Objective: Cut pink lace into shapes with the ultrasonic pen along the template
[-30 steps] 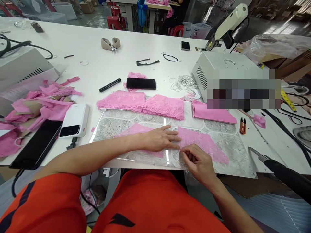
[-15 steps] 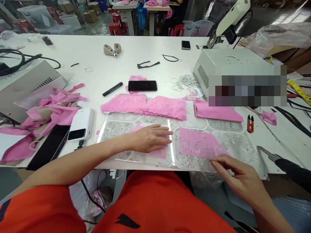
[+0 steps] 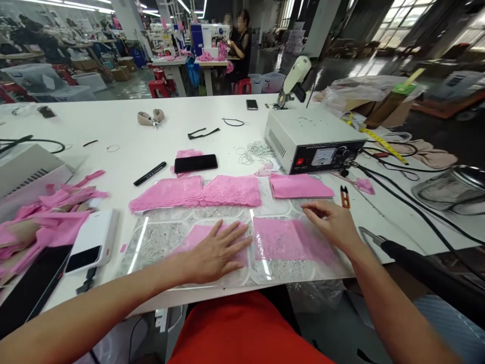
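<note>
So my right hand [image 3: 333, 222] has shifted from the near corner of the right pink panel [image 3: 278, 237] up to its far side. Left hand [image 3: 215, 253] is flat and spread wide on the left pink panel [image 3: 195, 235], gripping nothing. The right one's half curled, thumb near fingertips; can't tell if it's got any fabric. Both panels lie on the stone-patterned mat [image 3: 151, 237]; the right one's outer end is blurry. IMO: anchor with a light, flat palm, smooth outward, don't drag, or thin stuff skews. Just beyond: lace pieces [image 3: 231, 191] and folded pink fabric [image 3: 299, 187], then a phone [image 3: 196, 163] and a control box [image 3: 318, 131].
</note>
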Action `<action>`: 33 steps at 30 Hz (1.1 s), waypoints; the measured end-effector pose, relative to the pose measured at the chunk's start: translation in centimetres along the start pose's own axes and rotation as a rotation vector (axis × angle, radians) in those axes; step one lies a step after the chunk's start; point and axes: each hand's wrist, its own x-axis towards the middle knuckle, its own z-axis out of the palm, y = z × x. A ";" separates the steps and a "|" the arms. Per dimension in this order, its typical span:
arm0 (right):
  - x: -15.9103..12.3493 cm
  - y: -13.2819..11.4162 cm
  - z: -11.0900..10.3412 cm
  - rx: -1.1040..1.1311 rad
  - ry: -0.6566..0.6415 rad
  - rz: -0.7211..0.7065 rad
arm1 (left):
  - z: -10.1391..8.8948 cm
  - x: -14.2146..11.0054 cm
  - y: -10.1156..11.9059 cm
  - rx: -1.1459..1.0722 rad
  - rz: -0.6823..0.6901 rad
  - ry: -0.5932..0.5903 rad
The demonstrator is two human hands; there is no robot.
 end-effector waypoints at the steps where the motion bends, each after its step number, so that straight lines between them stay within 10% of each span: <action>1: 1.2 0.6 0.1 -0.014 0.015 0.017 | -0.6 0.9 -0.3 -0.004 -0.012 0.037; 8: 7.3 3.5 2.6 -0.029 0.005 0.090 | -4.7 13.8 -2.9 -0.053 -0.167 0.105; 14: 7.4 4.6 3.8 -0.016 -0.054 0.143 | -3.2 21.9 -4.5 -0.084 -0.212 0.030; 33: 6.5 5.5 3.1 0.035 0.044 -0.074 | -3.4 23.6 -7.7 -0.515 -0.287 0.009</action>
